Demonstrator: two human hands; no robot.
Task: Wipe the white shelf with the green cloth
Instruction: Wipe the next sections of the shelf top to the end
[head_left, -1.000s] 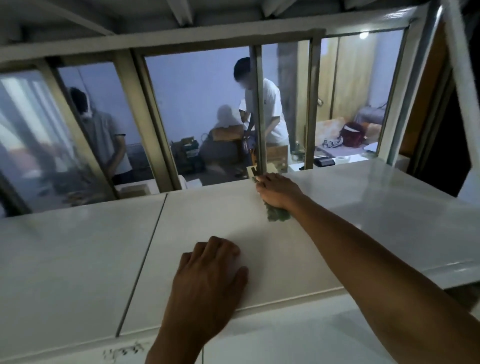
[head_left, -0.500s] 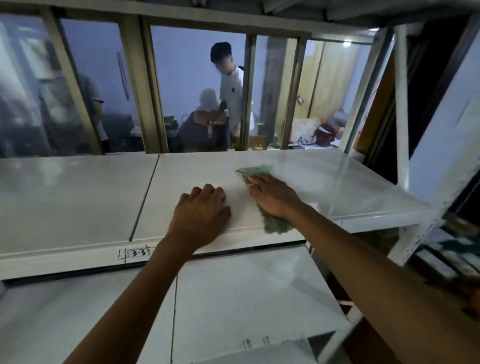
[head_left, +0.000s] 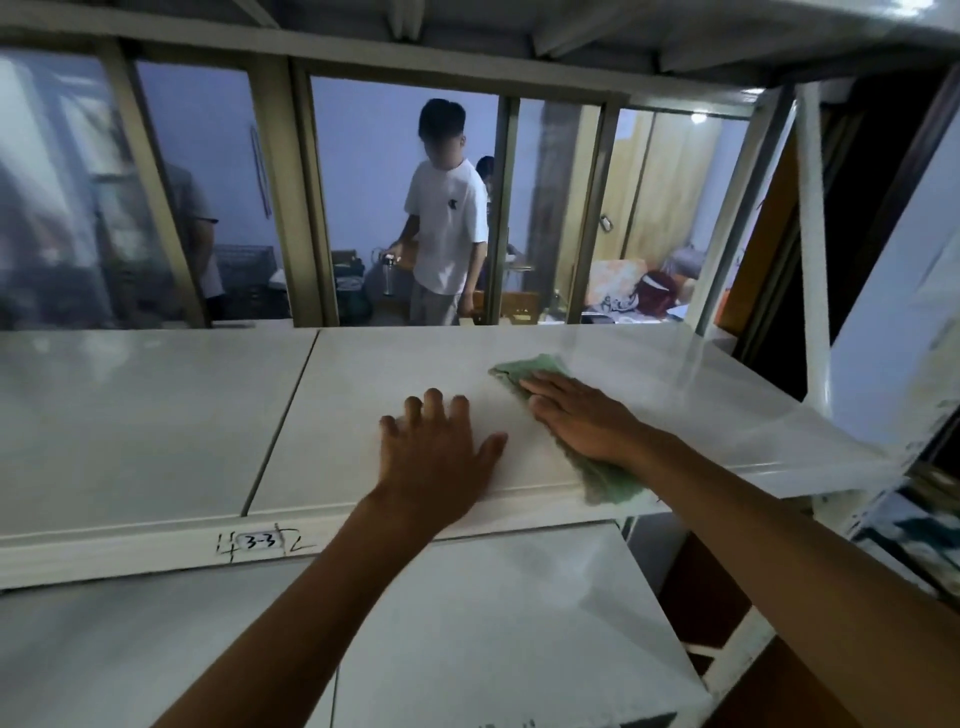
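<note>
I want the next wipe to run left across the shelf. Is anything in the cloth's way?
Yes: the left hand lies flat on the shelf just left of the cloth, which is pressed down by the right hand. Beyond that hand the shelf shows only a seam between panels, nothing else standing on it.

A window (head_left: 363, 197) with tan frame bars stood behind everything. Through its glass a person in a white shirt (head_left: 447, 228) stood near the middle, beside a bottle (head_left: 388, 273) to the left. Right of that person lay a red bag (head_left: 655, 293) before a wooden door (head_left: 660, 192). Left of the person, another figure (head_left: 195, 234) showed dimly behind the glass.
</note>
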